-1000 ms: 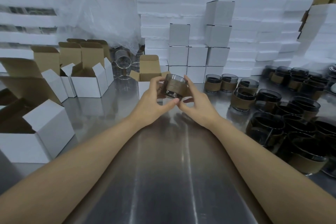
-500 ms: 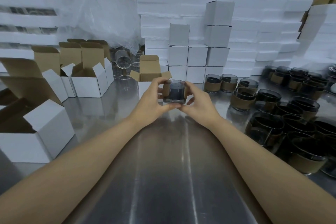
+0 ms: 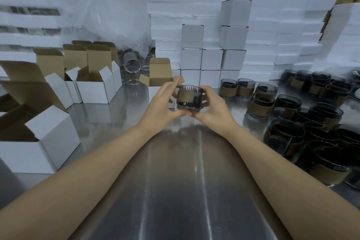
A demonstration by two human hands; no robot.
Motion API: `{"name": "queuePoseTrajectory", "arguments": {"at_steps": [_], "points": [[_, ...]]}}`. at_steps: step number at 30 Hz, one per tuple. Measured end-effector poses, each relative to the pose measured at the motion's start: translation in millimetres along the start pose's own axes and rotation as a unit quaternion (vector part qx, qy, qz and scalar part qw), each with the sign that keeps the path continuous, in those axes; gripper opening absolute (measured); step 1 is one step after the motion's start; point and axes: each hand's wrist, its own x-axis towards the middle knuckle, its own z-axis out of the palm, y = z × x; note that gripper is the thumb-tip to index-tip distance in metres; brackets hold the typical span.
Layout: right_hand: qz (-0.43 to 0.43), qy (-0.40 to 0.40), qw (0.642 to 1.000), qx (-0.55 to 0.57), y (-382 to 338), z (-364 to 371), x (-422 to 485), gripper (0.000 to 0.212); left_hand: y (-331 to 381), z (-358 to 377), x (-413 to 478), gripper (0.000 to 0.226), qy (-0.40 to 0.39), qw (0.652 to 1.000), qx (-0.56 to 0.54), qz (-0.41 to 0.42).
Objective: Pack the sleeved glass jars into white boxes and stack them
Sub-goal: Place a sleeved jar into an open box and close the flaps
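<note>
A dark glass jar (image 3: 188, 99) with a brown sleeve is held upright above the steel table, in front of an open white box (image 3: 158, 76). My left hand (image 3: 160, 107) grips its left side and my right hand (image 3: 213, 107) grips its right side, thumbs under the base. The sleeve's brown face is turned toward me. Several more sleeved jars (image 3: 303, 115) crowd the table on the right. Closed white boxes (image 3: 211, 58) are stacked behind the held jar.
Several open white boxes (image 3: 93, 84) with brown insides stand on the left, and a larger one (image 3: 44, 142) sits near the front left. A clear glass (image 3: 132, 68) and plastic wrap (image 3: 113, 11) lie behind them. White foam slabs (image 3: 272, 31) wall the back. The steel table (image 3: 175, 181) stretches toward me.
Both hands have turned the jar: it went from tilted to upright, and the sleeve's brown face now points at me. The hands stayed in about the same spot.
</note>
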Motion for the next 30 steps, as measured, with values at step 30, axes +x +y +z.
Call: {"name": "queuePoseTrajectory", "arguments": {"at_steps": [30], "points": [[0.026, -0.017, 0.999, 0.043, -4.3, -1.1, -2.4, 0.073, 5.8, -3.4, -1.3, 0.060, -0.023, 0.996, -0.073, -0.049]]}}
